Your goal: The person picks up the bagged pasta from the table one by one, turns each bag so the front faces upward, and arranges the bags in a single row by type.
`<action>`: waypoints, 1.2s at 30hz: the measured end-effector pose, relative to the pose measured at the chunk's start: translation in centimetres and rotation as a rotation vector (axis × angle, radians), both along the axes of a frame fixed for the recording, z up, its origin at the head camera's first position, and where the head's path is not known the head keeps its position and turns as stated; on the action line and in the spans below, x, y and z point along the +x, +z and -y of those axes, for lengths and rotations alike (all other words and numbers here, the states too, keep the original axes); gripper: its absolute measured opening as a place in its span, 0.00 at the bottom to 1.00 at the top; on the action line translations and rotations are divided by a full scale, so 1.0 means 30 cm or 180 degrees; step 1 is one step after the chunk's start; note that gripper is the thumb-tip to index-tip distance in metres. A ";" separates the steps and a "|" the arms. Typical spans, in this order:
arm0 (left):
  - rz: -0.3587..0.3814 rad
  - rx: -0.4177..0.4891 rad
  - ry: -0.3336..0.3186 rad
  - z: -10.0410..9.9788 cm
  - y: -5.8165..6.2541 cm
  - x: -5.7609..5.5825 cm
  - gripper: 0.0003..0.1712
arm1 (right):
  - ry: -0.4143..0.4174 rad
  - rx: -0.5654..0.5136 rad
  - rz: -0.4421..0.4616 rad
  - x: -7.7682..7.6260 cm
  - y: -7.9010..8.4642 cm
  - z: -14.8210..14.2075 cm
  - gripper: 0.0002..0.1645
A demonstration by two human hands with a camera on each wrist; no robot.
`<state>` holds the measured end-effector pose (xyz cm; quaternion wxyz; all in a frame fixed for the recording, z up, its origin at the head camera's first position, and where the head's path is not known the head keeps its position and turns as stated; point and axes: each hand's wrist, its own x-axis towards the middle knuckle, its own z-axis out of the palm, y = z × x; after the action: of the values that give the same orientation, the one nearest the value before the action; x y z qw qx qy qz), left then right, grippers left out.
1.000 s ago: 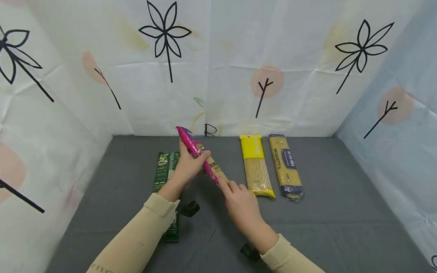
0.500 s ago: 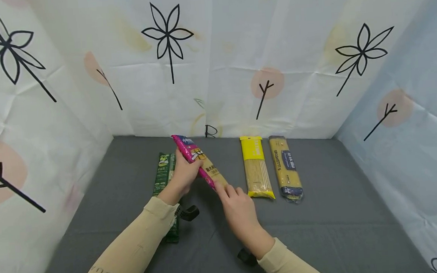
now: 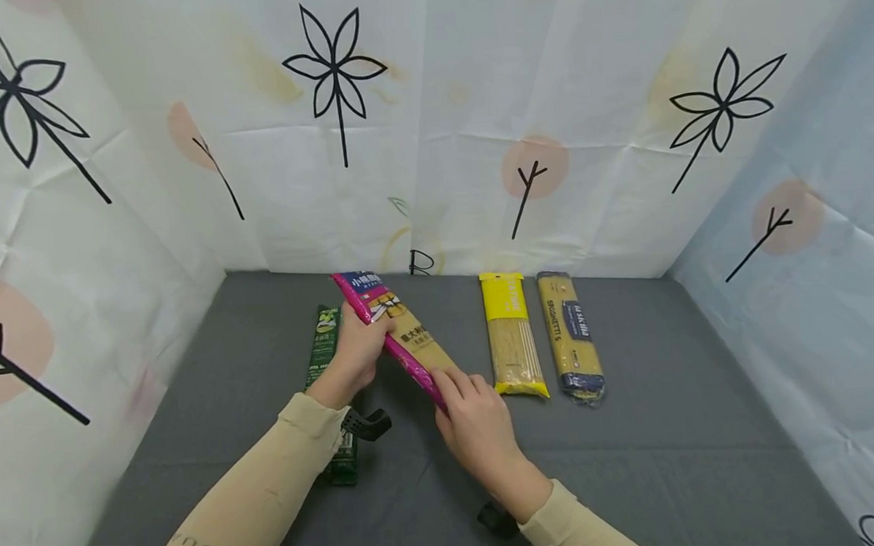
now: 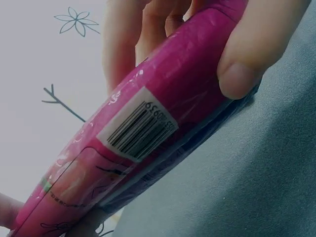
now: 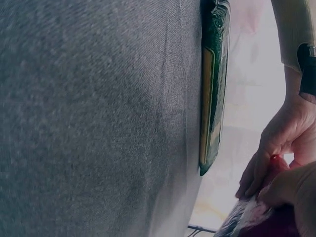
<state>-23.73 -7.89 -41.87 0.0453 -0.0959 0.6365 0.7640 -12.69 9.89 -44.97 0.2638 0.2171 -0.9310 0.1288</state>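
A magenta and tan pack of pasta (image 3: 403,329) is held tilted above the table by both hands. My left hand (image 3: 355,349) grips its upper left part, thumb on one side and fingers on the other, as the left wrist view of the pack's barcode edge (image 4: 143,123) shows. My right hand (image 3: 480,425) holds the lower right end, fingers over the printed face. Under my left forearm lies a green pack of pasta (image 3: 324,338), partly covered by the hand and sleeve; it also appears in the right wrist view as a green pack (image 5: 215,98) flat on the cloth.
To the right lie a yellow pack of noodles (image 3: 514,335) and a tan and blue pack of spaghetti (image 3: 570,336), side by side. The grey cloth-covered table (image 3: 679,425) meets a printed white curtain (image 3: 456,96) at the back and sides.
The magenta pack has turned its printed face up toward the head camera and shifted slightly left and down. The left hand moved left with it; the right hand now covers its lower end.
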 end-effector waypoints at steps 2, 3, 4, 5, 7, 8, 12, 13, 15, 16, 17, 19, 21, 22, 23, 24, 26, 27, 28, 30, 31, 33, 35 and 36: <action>-0.0024 0.0005 0.0024 0.001 0.005 -0.001 0.47 | 0.0039 -0.0065 0.0053 -0.002 -0.001 -0.005 0.36; -0.0030 0.0005 0.0037 0.002 0.007 -0.002 0.46 | 0.0052 -0.0101 0.0094 -0.002 0.000 -0.008 0.36; -0.0048 0.0019 0.0050 0.002 0.007 -0.003 0.45 | 0.0059 -0.0138 0.0141 -0.003 -0.001 -0.010 0.36; -0.0075 0.0029 0.0058 0.003 0.007 -0.003 0.43 | 0.0058 -0.0171 0.0191 -0.003 0.000 -0.013 0.36; -0.0135 0.0055 0.0067 0.005 0.007 -0.004 0.41 | 0.0057 -0.0224 0.0288 -0.004 -0.001 -0.015 0.35; -0.0168 0.0058 0.0071 0.006 0.006 -0.005 0.41 | 0.0066 -0.0252 0.0325 -0.004 -0.002 -0.017 0.35; -0.0302 0.0088 0.0072 0.010 0.010 -0.005 0.37 | 0.0104 -0.0410 0.0440 -0.004 -0.004 -0.021 0.32; -0.0316 0.0077 0.0083 0.011 0.012 -0.006 0.36 | 0.0104 -0.0448 0.0472 -0.004 -0.006 -0.022 0.31; -0.0313 0.0079 0.0091 0.013 0.017 -0.008 0.34 | 0.0087 -0.0535 0.0543 -0.003 -0.008 -0.026 0.29; -0.0305 0.0070 0.0084 0.013 0.020 -0.010 0.34 | 0.0072 -0.0566 0.0570 -0.003 -0.010 -0.028 0.28; -0.0277 0.0056 0.0071 0.013 0.023 -0.011 0.33 | 0.0051 -0.0599 0.0602 -0.004 -0.013 -0.031 0.28; -0.0230 0.0006 0.0008 0.011 0.030 -0.012 0.33 | -0.0029 -0.0634 0.0704 -0.006 -0.019 -0.037 0.28; -0.0203 -0.0045 -0.0090 0.007 0.036 -0.010 0.32 | -0.0104 -0.0687 0.0818 -0.008 -0.022 -0.041 0.30; -0.0192 -0.0075 -0.0134 0.004 0.038 -0.009 0.32 | -0.0130 -0.0718 0.0883 -0.009 -0.023 -0.043 0.30; -0.0186 -0.0099 -0.0177 0.001 0.040 -0.007 0.31 | -0.0154 -0.0746 0.0953 -0.011 -0.025 -0.045 0.31; -0.0185 -0.0117 -0.0214 -0.003 0.042 -0.005 0.30 | -0.0180 -0.0780 0.1030 -0.012 -0.025 -0.046 0.32; -0.0203 -0.0124 -0.0276 -0.009 0.042 -0.002 0.30 | -0.0196 -0.0858 0.1175 -0.014 -0.028 -0.048 0.33; -0.0216 -0.0117 -0.0292 -0.012 0.041 -0.001 0.30 | -0.0202 -0.0911 0.1258 -0.017 -0.031 -0.049 0.33; -0.0234 -0.0102 -0.0312 -0.016 0.039 -0.001 0.29 | -0.0210 -0.0978 0.1350 -0.018 -0.033 -0.050 0.33; -0.0271 -0.0074 -0.0349 -0.023 0.034 -0.002 0.29 | -0.0255 -0.1108 0.1542 -0.022 -0.039 -0.052 0.34; -0.0291 -0.0053 -0.0361 -0.027 0.031 -0.004 0.28 | -0.0273 -0.1173 0.1639 -0.023 -0.041 -0.053 0.34; -0.0315 -0.0019 -0.0380 -0.034 0.024 -0.007 0.27 | -0.0310 -0.1326 0.1841 -0.027 -0.045 -0.054 0.34; -0.0326 0.0008 -0.0394 -0.039 0.019 -0.010 0.27 | -0.0308 -0.1456 0.2015 -0.031 -0.048 -0.055 0.35; -0.0320 0.0011 -0.0396 -0.041 0.018 -0.012 0.27 | -0.0288 -0.1533 0.2105 -0.033 -0.051 -0.055 0.35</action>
<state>-24.08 -6.67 -41.34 0.0608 -0.0176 0.6413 0.7646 -13.69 11.53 -46.49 -0.0009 0.0549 -0.9174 0.3941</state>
